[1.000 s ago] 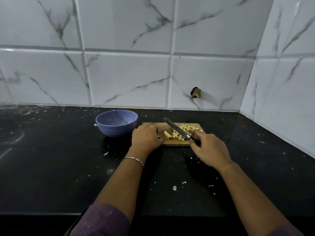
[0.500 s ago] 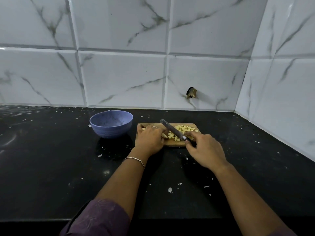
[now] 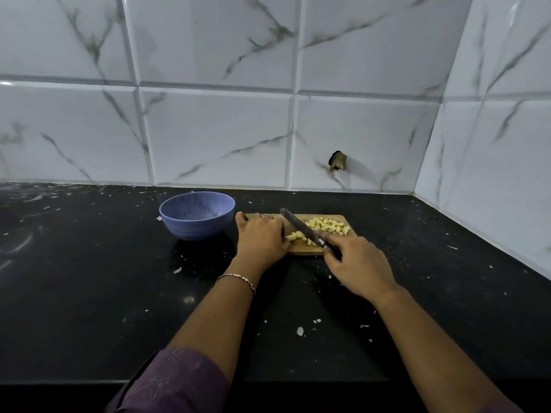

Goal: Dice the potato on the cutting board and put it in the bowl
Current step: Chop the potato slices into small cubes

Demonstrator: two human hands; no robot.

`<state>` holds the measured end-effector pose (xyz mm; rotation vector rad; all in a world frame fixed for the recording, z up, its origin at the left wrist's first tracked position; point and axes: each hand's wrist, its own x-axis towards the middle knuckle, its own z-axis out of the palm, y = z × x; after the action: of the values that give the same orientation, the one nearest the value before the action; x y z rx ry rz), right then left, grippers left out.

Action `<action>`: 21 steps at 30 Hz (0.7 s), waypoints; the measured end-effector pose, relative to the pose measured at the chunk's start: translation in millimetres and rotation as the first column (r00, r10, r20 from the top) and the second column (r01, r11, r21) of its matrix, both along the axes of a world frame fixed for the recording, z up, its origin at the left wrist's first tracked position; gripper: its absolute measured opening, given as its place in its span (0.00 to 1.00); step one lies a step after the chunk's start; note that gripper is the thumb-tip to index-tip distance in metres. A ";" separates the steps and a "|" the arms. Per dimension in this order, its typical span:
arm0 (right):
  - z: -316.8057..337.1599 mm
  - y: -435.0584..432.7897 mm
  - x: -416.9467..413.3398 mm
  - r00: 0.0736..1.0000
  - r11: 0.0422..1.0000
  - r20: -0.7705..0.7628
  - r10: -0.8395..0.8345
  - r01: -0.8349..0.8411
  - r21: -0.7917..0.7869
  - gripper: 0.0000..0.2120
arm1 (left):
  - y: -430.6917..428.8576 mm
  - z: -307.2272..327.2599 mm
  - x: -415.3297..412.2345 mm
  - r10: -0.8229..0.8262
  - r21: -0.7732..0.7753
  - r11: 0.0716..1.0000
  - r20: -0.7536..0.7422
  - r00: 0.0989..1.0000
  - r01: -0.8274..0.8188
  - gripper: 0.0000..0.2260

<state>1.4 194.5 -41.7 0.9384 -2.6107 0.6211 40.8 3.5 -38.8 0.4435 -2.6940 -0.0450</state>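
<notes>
A small wooden cutting board (image 3: 347, 244) lies on the black counter, right of a blue bowl (image 3: 196, 215). Diced yellow potato pieces (image 3: 328, 226) are heaped on the board's far right. My left hand (image 3: 261, 238) lies curled over the board's left part and holds uncut potato strips (image 3: 293, 236), which it mostly hides. My right hand (image 3: 359, 265) grips the handle of a knife (image 3: 301, 229). The blade slants up-left across the strips, close beside my left fingers. The bowl's inside shows no potato.
The counter (image 3: 89, 278) is speckled with pale scraps. Marble-patterned tiles form the back wall and the right side wall, which meet in a corner at the right. A small dark stub (image 3: 337, 160) sticks out of the back wall above the board.
My left hand has slid left along the board from where it was half a second ago. The knife has followed it leftward, and more cut pieces lie right of the blade.
</notes>
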 end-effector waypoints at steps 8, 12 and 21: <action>-0.2 -0.7 0.9 1.000 0.999 -0.022 0.015 -0.014 0.053 0.19 | -4.4 4.2 8.0 0.073 0.001 0.997 -0.118 0.990 -0.073 0.15; -0.5 1.0 2.6 0.999 0.995 -0.037 0.030 -0.026 0.098 0.18 | -6.9 2.5 9.0 0.097 0.060 0.994 -0.157 0.983 -0.088 0.14; -0.7 -2.6 6.0 0.998 0.998 -0.054 -0.039 0.042 0.057 0.19 | -7.7 -10.6 -5.6 0.054 0.130 0.991 -0.097 0.994 -0.041 0.08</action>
<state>7.4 191.9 -42.3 0.9043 -2.6062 0.5059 35.2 -4.2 -49.3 0.5297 -2.5895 -0.2218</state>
